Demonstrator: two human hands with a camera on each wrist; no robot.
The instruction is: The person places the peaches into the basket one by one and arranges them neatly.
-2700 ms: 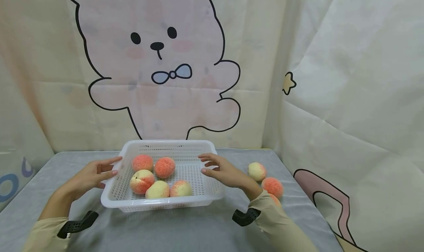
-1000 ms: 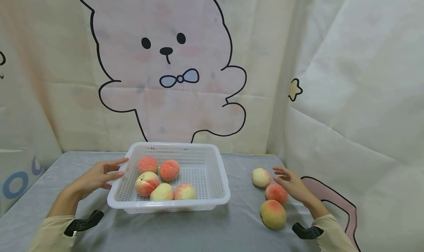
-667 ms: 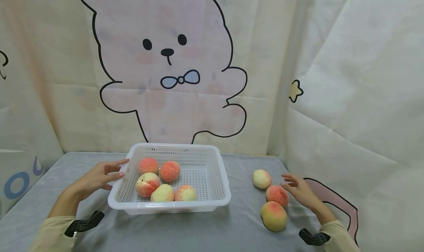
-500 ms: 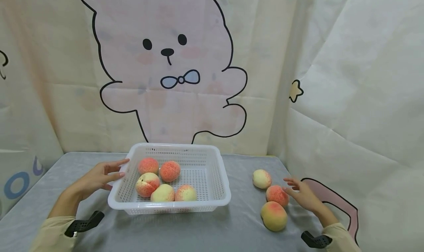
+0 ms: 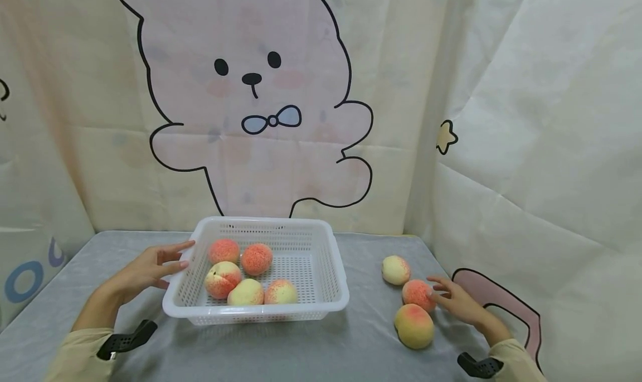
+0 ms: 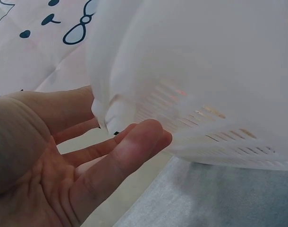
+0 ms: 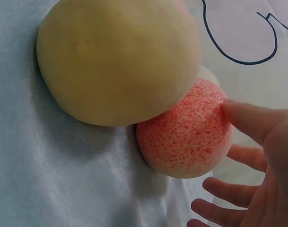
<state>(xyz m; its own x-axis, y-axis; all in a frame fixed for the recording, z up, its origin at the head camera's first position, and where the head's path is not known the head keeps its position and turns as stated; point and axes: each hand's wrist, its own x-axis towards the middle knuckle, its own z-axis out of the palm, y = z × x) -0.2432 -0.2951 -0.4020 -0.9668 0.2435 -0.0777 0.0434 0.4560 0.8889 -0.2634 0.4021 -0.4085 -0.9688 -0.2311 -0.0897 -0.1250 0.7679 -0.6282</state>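
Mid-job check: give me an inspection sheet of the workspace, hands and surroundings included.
Surface: table under wrinkled grey cloth.
Job's things: white basket holding five peaches; to its right, a pale peach, a red peach and a yellow-red peach on the cloth.
Clutter: nothing seen.
Left hand: relaxed at the basket's left side; contact unclear.
Right hand: thumb at the red peach, fingers apart, not gripping.
Cables: nothing seen.
Surroundings: pale curtains, a cartoon animal printed behind the table.

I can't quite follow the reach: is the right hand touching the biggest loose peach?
Apart: the right wrist view shows the right hand off to one side of the biggest loose peach, with a red peach between.
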